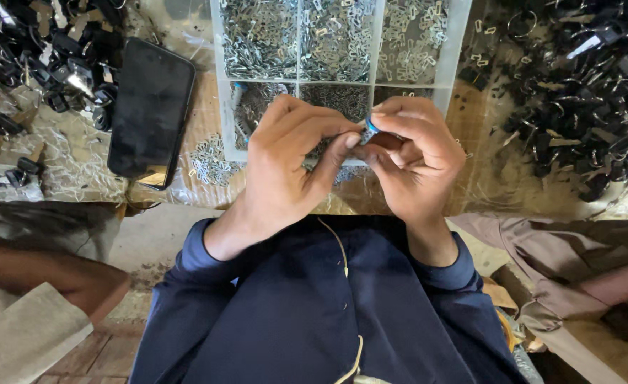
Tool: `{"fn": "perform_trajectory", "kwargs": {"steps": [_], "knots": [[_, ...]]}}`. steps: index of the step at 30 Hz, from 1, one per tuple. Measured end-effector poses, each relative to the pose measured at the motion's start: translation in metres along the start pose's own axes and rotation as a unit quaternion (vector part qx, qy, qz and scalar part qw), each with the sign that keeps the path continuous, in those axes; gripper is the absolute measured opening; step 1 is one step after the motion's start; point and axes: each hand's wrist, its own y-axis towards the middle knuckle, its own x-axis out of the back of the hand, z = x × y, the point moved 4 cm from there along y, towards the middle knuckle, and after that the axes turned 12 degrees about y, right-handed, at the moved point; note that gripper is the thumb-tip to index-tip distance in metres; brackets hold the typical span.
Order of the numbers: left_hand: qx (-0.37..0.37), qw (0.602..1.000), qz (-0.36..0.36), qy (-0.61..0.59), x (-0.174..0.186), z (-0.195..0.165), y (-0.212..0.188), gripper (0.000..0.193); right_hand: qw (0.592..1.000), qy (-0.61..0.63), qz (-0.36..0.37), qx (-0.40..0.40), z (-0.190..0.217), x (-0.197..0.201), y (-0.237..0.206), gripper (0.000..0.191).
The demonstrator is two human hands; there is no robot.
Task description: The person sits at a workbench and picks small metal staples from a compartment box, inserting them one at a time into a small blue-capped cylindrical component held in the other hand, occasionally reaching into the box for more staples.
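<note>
— What is seen nearest the lens?

— Dark blue sleeves [314, 306] are seen lowest, and above them the left hand [289, 167] and right hand [417, 160] are brought together. A small blue-rimmed part [371, 128] is pinched between the fingertips of both hands, held just above the front edge of a clear compartment tray [218, 78].

— How is that part judged to handle?

— It is judged light, stiff and easily dropped; it is best gripped by its rim, as is done here. What lies under the fingers cannot be made out.

— And the containers around it?

— The tray's compartments are filled with small silvery metal pieces [335, 35]. A black phone [150, 110] is laid face up left of it, and heaps of black parts [591, 85] are spread to either side. No labels can be read.
</note>
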Motion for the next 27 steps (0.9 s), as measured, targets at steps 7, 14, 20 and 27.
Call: {"fn": "perform_trajectory", "kwargs": {"steps": [7, 14, 20, 27], "knots": [[-0.009, 0.999, -0.011, 0.032, -0.0027, -0.001, 0.0021, 0.015, 0.993, -0.114, 0.0, 0.025, 0.0052, -0.002, -0.0011, 0.035], [-0.03, 0.992, -0.011, 0.125, 0.0014, -0.002, 0.0064, 0.019, 0.999, -0.045, 0.0, 0.013, 0.002, -0.0007, 0.0008, 0.042], [-0.023, 0.989, -0.004, 0.145, -0.003, -0.0025, 0.0054, 0.018, 1.0, -0.023, -0.003, 0.01, 0.0001, 0.0014, 0.0003, 0.043], [0.053, 0.998, -0.005, -0.044, 0.0015, 0.0017, -0.0024, 0.021, 0.999, -0.029, 0.007, 0.012, -0.0017, 0.0024, -0.0012, 0.039]]}}
